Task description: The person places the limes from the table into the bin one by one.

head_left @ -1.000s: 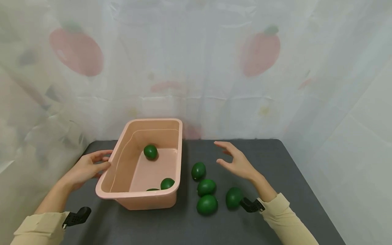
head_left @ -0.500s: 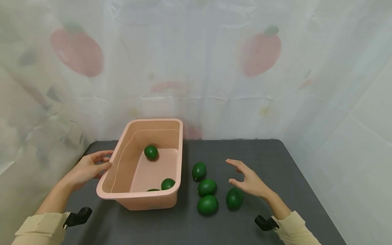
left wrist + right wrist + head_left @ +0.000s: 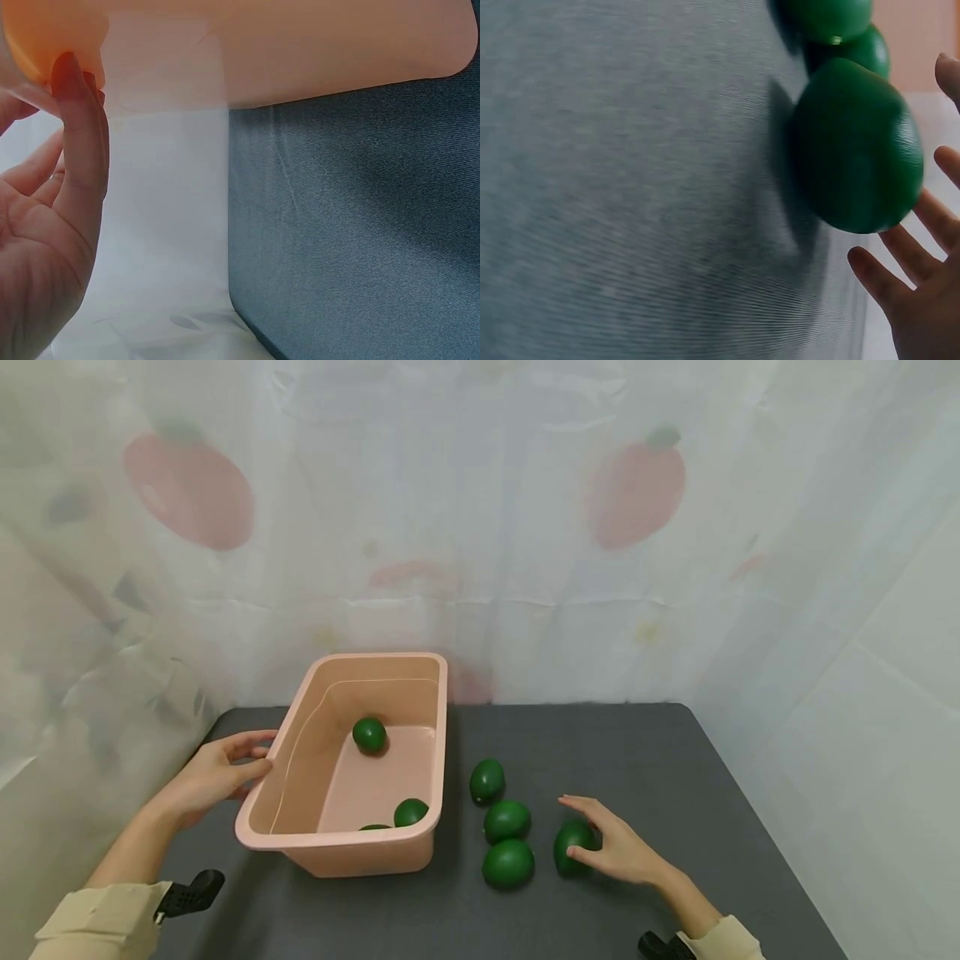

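Reaching with spread fingers, the right hand (image 3: 618, 852) touches a green ball (image 3: 572, 846) on the table (image 3: 675, 777). Curl round it snugly. The left hand (image 3: 213, 772) lightly steadies the tub (image 3: 258, 835).

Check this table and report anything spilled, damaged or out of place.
Nothing stands out. The pink tub sits upright with green fruits inside, four more lie loose on the dark table, and nothing looks spilled or broken.

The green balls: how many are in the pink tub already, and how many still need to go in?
Three green balls lie in the pink tub, steadied by the left hand. The right hand touches a fourth ball. Three others wait on the table.
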